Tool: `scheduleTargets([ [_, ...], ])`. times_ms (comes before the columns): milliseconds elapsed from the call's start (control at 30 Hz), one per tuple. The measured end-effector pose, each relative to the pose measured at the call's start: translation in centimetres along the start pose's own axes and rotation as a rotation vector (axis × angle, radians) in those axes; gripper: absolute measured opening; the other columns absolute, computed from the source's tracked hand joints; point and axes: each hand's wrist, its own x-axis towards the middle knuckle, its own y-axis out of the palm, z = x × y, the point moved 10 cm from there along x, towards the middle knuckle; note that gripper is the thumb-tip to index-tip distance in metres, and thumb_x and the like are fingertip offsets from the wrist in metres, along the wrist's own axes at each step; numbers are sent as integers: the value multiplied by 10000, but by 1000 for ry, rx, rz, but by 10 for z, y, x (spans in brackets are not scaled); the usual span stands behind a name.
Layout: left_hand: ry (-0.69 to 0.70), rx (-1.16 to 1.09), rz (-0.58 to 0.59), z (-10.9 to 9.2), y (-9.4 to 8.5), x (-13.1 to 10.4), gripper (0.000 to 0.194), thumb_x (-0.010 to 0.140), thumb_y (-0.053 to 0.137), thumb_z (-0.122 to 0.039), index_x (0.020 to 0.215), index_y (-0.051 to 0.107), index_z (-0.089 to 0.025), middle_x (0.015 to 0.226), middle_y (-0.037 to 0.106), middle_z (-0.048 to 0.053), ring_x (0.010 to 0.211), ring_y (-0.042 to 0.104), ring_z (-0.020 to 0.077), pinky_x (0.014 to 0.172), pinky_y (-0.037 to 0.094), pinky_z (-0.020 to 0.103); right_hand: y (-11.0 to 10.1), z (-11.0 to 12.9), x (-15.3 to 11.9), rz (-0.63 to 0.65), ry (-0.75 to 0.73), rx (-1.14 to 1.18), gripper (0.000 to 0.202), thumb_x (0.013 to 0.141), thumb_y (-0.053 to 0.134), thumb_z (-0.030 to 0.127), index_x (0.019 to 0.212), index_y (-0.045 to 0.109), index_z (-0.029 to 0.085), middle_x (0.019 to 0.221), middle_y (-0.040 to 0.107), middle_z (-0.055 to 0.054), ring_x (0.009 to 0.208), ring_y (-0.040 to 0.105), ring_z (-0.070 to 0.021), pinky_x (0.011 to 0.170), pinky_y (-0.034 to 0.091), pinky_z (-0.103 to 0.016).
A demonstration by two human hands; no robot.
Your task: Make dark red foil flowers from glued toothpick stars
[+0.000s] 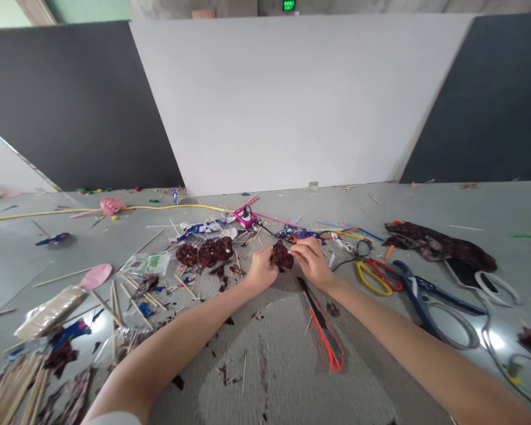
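Note:
My left hand (264, 268) is closed on the edge of a dark red patterned fabric flower (282, 255), held up over the floor. At the flower's right side, my right hand (312, 260) has its thumb and fingers pinched together, with a tiny pale bit at the tips that is too small to name. More flowers of the same dark cloth (207, 252) lie to the left of my hands. Below the right hand rests a red and black utility knife (322, 324). Behind my hands are a magenta power socket (245, 217) and blue patterned cloth scraps (303, 234).
Yellow and red scissors (376, 277), dark blue cutters (425, 289), a roll of dark cloth (433, 242) and a phone (466, 274) lie at right. Wooden sticks (17, 383) and a plastic-wrapped pack (51, 311) are at left. A white panel (301, 106) stands behind.

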Motion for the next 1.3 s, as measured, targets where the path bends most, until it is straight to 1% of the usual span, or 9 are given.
scheduleTargets([
  [233,-35,12,19,4,2,0,234,675,505,20,764,604,-172,695,649,15,653,591,163,619,376,235,-1,2,2,-5,-7,5,137,1070,574,301,1147,688,295,1062,684,-63,994,630,-247,919,468,-446],
  [433,-20,-9,9,3,1,1,220,662,496,19,734,572,-175,642,593,-5,599,518,138,588,336,225,-2,6,3,-2,-21,-14,119,1075,574,270,1157,660,279,1062,683,-63,993,630,-233,916,453,-432],
  [500,-24,-8,10,3,1,1,210,668,497,11,733,570,-175,643,592,-4,602,514,138,592,334,225,-2,7,4,3,-22,-14,118,1079,568,268,1160,653,277,1059,683,-60,994,631,-231,918,450,-430],
  [733,-91,-37,42,5,3,0,134,736,525,-54,763,593,-167,684,630,10,630,533,137,623,361,224,-2,9,5,3,-34,0,118,1077,566,244,1167,636,272,1058,683,-61,1000,632,-237,922,438,-430],
  [967,-103,-97,53,1,4,-1,40,802,569,-145,768,585,-158,655,564,-19,600,440,103,595,318,218,0,6,4,10,-25,10,133,1081,556,256,1184,635,284,1066,687,-61,1004,643,-243,922,444,-439],
  [1100,-113,-112,57,0,4,0,91,847,593,-211,781,598,-149,649,530,-32,601,409,94,585,305,213,0,6,3,7,-40,4,136,1076,567,239,1190,629,278,1066,684,-61,999,640,-237,919,441,-434],
  [1300,-118,-117,65,2,6,0,78,843,611,-209,814,629,-139,670,544,-30,620,414,95,597,318,210,1,6,3,10,-49,15,146,1071,571,232,1194,633,280,1070,690,-62,1006,646,-240,922,448,-434],
])
